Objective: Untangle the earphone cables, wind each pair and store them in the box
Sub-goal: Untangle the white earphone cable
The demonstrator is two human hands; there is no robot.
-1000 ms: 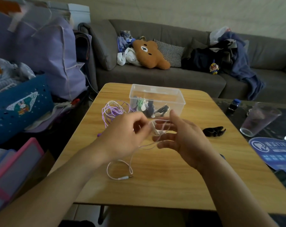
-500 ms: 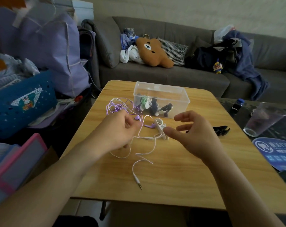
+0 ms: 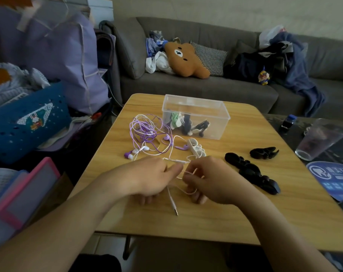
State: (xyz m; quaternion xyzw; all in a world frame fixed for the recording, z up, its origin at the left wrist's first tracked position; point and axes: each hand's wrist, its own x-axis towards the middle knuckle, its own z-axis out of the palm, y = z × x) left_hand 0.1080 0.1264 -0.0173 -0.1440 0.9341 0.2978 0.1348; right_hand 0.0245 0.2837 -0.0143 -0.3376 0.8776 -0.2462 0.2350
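Observation:
A tangle of purple and white earphone cables (image 3: 147, 132) lies on the wooden table (image 3: 245, 213), left of a clear plastic box (image 3: 196, 107) that holds several wound earphones. A white cable (image 3: 175, 160) runs from the tangle to my hands near the table's middle. My left hand (image 3: 147, 179) pinches that cable, and my right hand (image 3: 210, 181) has its fingers curled round loops of it. The cable's jack plug (image 3: 173, 206) lies on the table between my hands. A white cable winder (image 3: 196, 149) sits just beyond my right hand.
Two black winders (image 3: 251, 171) (image 3: 264, 153) lie to the right on the table. A glass cup (image 3: 320, 139) and a small bottle (image 3: 287, 121) stand on the dark table at right. Bags (image 3: 29, 118) crowd the left; a grey sofa (image 3: 206, 85) is behind.
Both hands have come down toward the near middle of the table and closed together on the white cable. The jack plug now lies between them.

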